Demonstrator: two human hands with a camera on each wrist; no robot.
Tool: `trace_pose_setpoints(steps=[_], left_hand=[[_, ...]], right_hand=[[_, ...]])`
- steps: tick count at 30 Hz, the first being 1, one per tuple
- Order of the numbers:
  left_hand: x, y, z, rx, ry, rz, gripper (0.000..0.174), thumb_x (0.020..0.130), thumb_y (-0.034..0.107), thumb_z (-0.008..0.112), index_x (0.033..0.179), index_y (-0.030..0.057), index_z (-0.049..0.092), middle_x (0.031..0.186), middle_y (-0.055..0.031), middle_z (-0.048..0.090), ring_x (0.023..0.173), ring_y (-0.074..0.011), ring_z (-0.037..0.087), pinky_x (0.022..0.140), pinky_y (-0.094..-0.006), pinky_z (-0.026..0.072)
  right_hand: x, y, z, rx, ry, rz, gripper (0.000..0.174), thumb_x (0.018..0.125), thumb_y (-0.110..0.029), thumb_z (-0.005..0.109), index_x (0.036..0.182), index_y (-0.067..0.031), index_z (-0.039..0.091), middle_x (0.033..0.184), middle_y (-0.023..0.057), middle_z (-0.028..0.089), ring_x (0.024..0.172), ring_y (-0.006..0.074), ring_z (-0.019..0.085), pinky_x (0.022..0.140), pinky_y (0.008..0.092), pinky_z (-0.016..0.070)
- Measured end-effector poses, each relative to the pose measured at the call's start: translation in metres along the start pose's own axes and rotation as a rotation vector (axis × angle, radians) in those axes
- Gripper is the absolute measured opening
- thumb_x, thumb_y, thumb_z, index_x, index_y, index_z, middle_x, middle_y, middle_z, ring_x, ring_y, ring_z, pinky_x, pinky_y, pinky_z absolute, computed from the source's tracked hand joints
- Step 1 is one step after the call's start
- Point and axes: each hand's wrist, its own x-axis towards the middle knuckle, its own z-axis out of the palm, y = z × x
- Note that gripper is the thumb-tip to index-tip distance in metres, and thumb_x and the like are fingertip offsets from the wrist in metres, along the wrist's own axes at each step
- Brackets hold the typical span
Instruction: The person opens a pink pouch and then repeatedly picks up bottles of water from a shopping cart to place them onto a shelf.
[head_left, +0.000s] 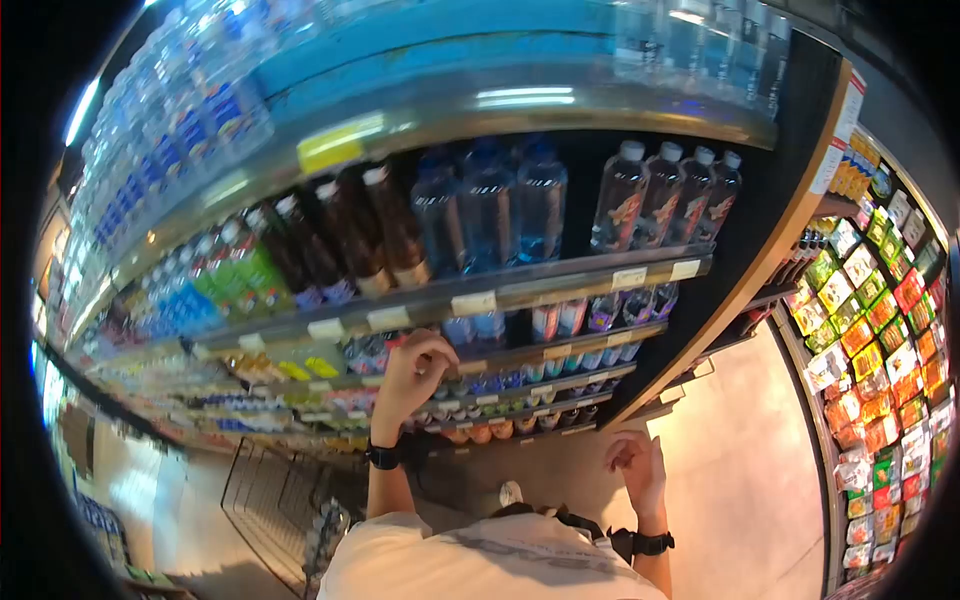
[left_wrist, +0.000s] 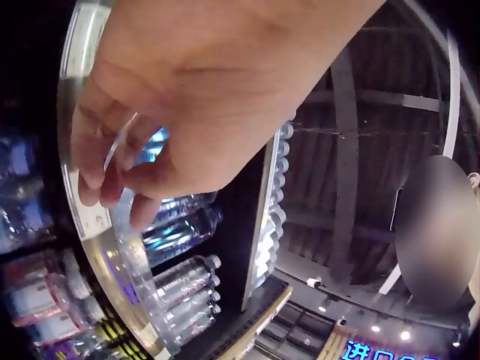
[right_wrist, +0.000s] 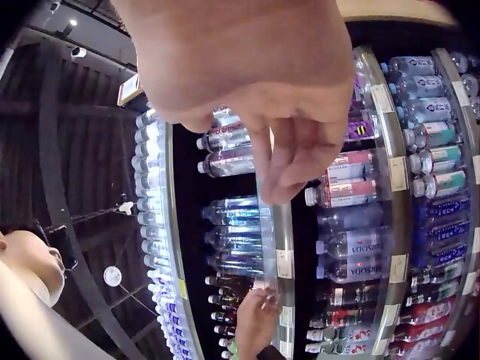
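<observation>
My left hand [head_left: 412,378] is raised in front of the drink shelves, fingers loosely bent and holding nothing. In the left wrist view the same hand [left_wrist: 187,97] hangs before a shelf edge [left_wrist: 94,217], with clear bottles [left_wrist: 180,232] behind it. My right hand [head_left: 640,472] is lower, out over the floor, its fingers loosely bent around nothing. Seen from the right wrist, that hand [right_wrist: 262,97] has drooping fingers in front of the bottle rows, and the left hand [right_wrist: 257,319] shows below it. Whether the left fingers touch the shelf edge, I cannot tell.
Large blue-capped bottles [head_left: 490,205], dark bottles [head_left: 400,235] and pink-labelled bottles [head_left: 620,200] stand on the shelf above the left hand. A wire cart [head_left: 265,500] is at the lower left. Across the aisle floor [head_left: 730,430], bright packets [head_left: 870,360] fill a rack on the right.
</observation>
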Motion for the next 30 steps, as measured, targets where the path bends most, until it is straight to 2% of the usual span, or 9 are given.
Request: trace_pose_setpoints(steps=[3, 6, 7, 9, 14, 17, 21, 24, 30], left_hand=[[-0.059, 0.009, -0.015, 0.0, 0.105, -0.251, 0.011, 0.09, -0.001, 0.065, 0.096, 0.005, 0.072, 0.086, -0.007, 0.069, 0.075, -0.0189, 0.069, 0.067, -0.03, 0.0551], [-0.116, 0.013, -0.022, 0.226, 0.26, -0.047, 0.016, 0.092, 0.005, 0.066, 0.107, 0.005, 0.072, 0.088, -0.0056, 0.074, 0.076, -0.0146, 0.072, 0.067, -0.0299, 0.0559], [-0.135, 0.038, -0.026, 0.064, 0.229, -0.262, 0.016, 0.09, 0.007, 0.068, 0.106, 0.0037, 0.072, 0.09, -0.0077, 0.075, 0.078, -0.0158, 0.073, 0.065, -0.0315, 0.0561], [-0.18, 0.027, -0.026, 0.164, 0.301, -0.144, 0.014, 0.088, 0.006, 0.069, 0.101, 0.0026, 0.072, 0.087, -0.0095, 0.074, 0.079, -0.0207, 0.073, 0.066, -0.0335, 0.0552], [-0.294, 0.059, -0.066, 0.421, 0.474, -0.339, 0.009, 0.08, 0.004, 0.068, 0.087, 0.0026, 0.073, 0.079, -0.0136, 0.068, 0.075, -0.0291, 0.068, 0.07, -0.0368, 0.0528], [-0.375, 0.06, -0.128, 0.496, 0.677, -0.535, 0.013, 0.088, 0.002, 0.063, 0.089, 0.0037, 0.076, 0.099, -0.0117, 0.07, 0.086, -0.0239, 0.07, 0.076, -0.0352, 0.0564], [-0.489, -0.015, -0.221, 0.45, 0.785, -0.891, 0.034, 0.091, 0.032, 0.07, 0.099, -0.0015, 0.075, 0.09, -0.0166, 0.075, 0.08, -0.028, 0.074, 0.077, -0.0404, 0.0574], [-0.563, -0.101, -0.273, 0.474, 0.571, -1.237, 0.034, 0.093, 0.032, 0.07, 0.099, -0.0017, 0.074, 0.083, -0.016, 0.073, 0.073, -0.027, 0.071, 0.069, -0.0395, 0.0558], [-0.678, -0.307, -0.3, 0.199, 0.343, -1.445, 0.02, 0.087, 0.02, 0.072, 0.089, -0.0002, 0.074, 0.075, -0.0128, 0.069, 0.066, -0.027, 0.067, 0.057, -0.0423, 0.0517]], right_hand=[[-0.006, 0.014, 0.006, 0.042, 0.004, 0.032, 0.076, 0.105, -0.065, 0.028, 0.121, 0.001, 0.061, 0.087, 0.0127, 0.064, 0.078, 0.0222, 0.061, 0.072, 0.0336, 0.0448], [0.002, 0.026, 0.009, 0.017, -0.271, 0.038, 0.071, 0.106, -0.061, 0.03, 0.123, 0.0016, 0.06, 0.088, 0.0114, 0.062, 0.079, 0.0226, 0.061, 0.071, 0.0341, 0.0455], [-0.001, 0.039, 0.01, -0.002, -0.362, 0.056, 0.071, 0.107, -0.06, 0.03, 0.123, 0.002, 0.06, 0.088, 0.0112, 0.061, 0.08, 0.0227, 0.06, 0.071, 0.034, 0.0458], [0.001, 0.075, 0.001, -0.002, -0.375, 0.11, 0.074, 0.106, -0.062, 0.032, 0.124, 0.0041, 0.06, 0.089, 0.0111, 0.064, 0.08, 0.0198, 0.059, 0.073, 0.0308, 0.0483], [-0.013, 0.117, 0.06, -0.08, -0.44, 0.34, 0.063, 0.105, -0.057, 0.041, 0.121, -0.0005, 0.061, 0.088, 0.0065, 0.062, 0.08, 0.0159, 0.058, 0.076, 0.0277, 0.0467], [-0.029, 0.138, 0.106, -0.175, -0.59, 0.307, 0.066, 0.106, -0.061, 0.036, 0.121, -0.0025, 0.062, 0.088, 0.0064, 0.062, 0.08, 0.0166, 0.057, 0.075, 0.0289, 0.0446], [-0.055, 0.129, 0.182, -0.026, -0.807, 0.45, 0.065, 0.107, -0.06, 0.034, 0.12, -0.0036, 0.062, 0.088, 0.007, 0.062, 0.081, 0.0178, 0.058, 0.073, 0.0311, 0.042], [-0.064, 0.158, 0.224, -0.057, -0.841, 0.509, 0.064, 0.107, -0.059, 0.034, 0.12, -0.0031, 0.061, 0.088, 0.0078, 0.062, 0.081, 0.0184, 0.059, 0.072, 0.0315, 0.0425], [-0.099, 0.189, 0.342, -0.156, -0.83, 0.531, 0.059, 0.109, -0.053, 0.036, 0.121, -0.0008, 0.061, 0.09, 0.0091, 0.063, 0.082, 0.0195, 0.061, 0.075, 0.0311, 0.047]])
